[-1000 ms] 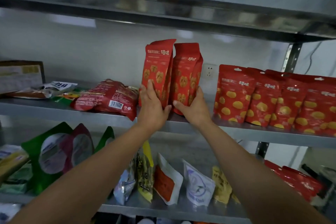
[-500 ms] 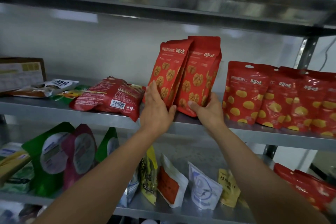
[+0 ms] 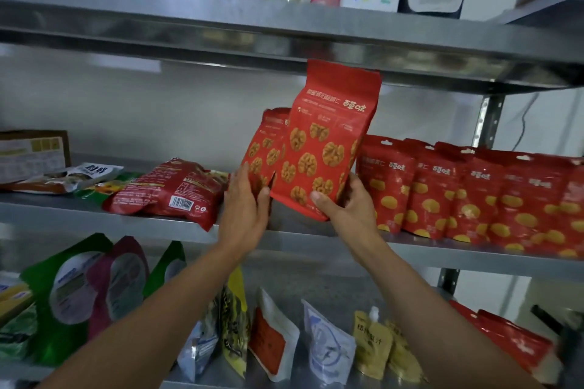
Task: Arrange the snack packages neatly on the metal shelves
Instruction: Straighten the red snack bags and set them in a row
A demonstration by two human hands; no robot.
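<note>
A pale grey wall (image 3: 142, 110) fills the back, with a soft bright patch in the upper left. Metal shelves (image 3: 284, 25) cross the frame in three levels, and their steel is dull and slightly reflecting. At the right a perforated upright post (image 3: 488, 117) carries them. Just beside it, a thin dark cable (image 3: 522, 123) hangs on the wall.

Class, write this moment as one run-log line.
phase: arranging | left hand: touches rear bag | right hand: grips front bag, tilted | place: middle shelf
</note>
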